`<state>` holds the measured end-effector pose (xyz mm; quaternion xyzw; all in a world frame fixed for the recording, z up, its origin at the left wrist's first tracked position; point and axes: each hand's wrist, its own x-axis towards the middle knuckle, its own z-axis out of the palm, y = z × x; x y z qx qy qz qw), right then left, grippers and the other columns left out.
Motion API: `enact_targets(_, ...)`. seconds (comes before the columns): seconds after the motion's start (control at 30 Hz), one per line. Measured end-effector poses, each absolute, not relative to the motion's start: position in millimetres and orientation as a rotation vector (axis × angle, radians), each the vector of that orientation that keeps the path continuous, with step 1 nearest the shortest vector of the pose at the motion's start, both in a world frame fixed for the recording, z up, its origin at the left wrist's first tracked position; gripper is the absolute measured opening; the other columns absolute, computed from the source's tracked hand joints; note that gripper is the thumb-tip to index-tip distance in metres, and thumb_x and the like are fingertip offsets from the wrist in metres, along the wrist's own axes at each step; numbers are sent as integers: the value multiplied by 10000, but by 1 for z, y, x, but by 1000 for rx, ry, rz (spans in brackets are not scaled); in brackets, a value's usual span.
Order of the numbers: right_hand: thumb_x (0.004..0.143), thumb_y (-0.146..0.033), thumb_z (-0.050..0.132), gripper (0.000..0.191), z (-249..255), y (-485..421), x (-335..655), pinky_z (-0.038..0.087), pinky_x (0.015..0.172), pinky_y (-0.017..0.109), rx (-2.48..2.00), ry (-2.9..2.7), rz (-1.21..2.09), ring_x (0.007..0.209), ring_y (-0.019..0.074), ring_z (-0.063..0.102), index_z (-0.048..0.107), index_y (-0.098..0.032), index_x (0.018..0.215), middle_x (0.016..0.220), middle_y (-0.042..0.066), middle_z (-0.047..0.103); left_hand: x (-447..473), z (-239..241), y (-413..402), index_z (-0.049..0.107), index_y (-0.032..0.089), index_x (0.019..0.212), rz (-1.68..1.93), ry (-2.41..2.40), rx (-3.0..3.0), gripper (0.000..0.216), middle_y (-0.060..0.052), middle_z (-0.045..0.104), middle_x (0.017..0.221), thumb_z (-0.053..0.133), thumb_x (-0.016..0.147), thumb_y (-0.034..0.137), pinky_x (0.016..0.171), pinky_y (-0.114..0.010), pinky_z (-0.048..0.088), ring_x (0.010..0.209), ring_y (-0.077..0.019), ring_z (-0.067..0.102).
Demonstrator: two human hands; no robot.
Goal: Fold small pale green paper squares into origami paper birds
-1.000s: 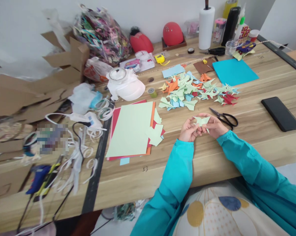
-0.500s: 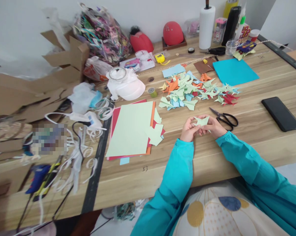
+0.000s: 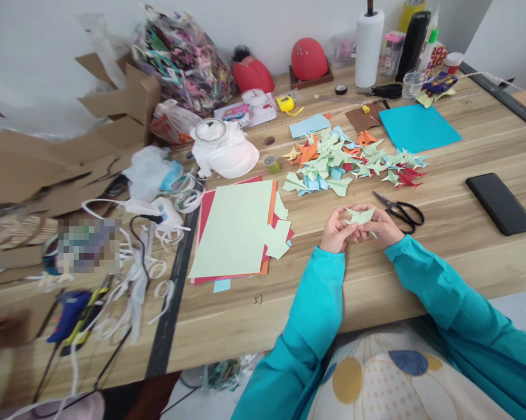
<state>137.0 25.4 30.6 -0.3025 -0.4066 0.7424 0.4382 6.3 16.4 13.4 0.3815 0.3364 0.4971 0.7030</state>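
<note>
A small pale green folded paper piece (image 3: 360,216) is pinched between both my hands just above the wooden table (image 3: 464,245). My left hand (image 3: 338,230) grips its left side with curled fingers. My right hand (image 3: 383,227) grips its right side. Both sleeves are teal. Black scissors (image 3: 400,210) lie right beside my right hand. Behind my hands spreads a pile of folded paper figures (image 3: 348,160) in green, blue, orange and red.
A stack of coloured paper sheets (image 3: 237,230) lies left of my hands. A black phone (image 3: 501,203) rests at the right, a teal sheet (image 3: 418,126) behind it. Cardboard scraps (image 3: 48,169), a glue gun (image 3: 68,315), cables and plastic bags crowd the left side.
My hands stay in place, with the fingers working slightly on the green paper piece. The camera view shifts a little.
</note>
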Motion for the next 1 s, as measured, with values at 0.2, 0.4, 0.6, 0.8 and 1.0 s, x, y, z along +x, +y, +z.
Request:
enact_targets(0.2, 592, -177, 678, 613, 34, 26, 141, 368, 461, 245, -700, -1017, 1911, 450, 120, 515, 428, -134, 1150, 546, -27, 593, 6, 15, 16, 385, 159, 1123, 1107, 726, 780, 632, 45, 567, 451, 710, 599, 301, 402, -188, 369, 383, -116, 531)
enact_targets(0.4, 591, -171, 671, 630, 31, 28, 140, 365, 464, 245, -699, -943, 1911, 438, 113, 498, 422, -148, 1168, 520, -49, 567, 7, 16, 16, 405, 182, 1098, 1156, 746, 756, 598, 51, 556, 447, 709, 602, 323, 391, -185, 353, 366, -97, 500)
enact_targets(0.6, 610, -167, 634, 583, 31, 28, 139, 353, 470, 255, -738, -939, 1872, 454, 119, 495, 438, -141, 1158, 524, -45, 555, 6, 20, 16, 396, 205, 1115, 1145, 756, 738, 620, 54, 557, 477, 704, 598, 354, 432, -212, 378, 399, -104, 520)
enact_targets(0.8, 606, -155, 607, 499, 29, 29, 138, 356, 474, 267, -738, -935, 1789, 468, 135, 508, 457, -144, 1082, 527, -30, 572, 6, 14, 19, 374, 210, 1106, 1218, 786, 713, 585, 44, 578, 505, 681, 623, 330, 455, -228, 394, 424, -114, 531)
enact_targets(1.0, 613, -171, 581, 376, 30, 30, 139, 347, 440, 262, -814, -904, 1763, 462, 137, 514, 505, -158, 980, 554, -20, 568, 3, 12, 21, 487, 168, 889, 1231, 838, 747, 367, 18, 578, 533, 679, 624, 335, 471, -232, 420, 448, -104, 528)
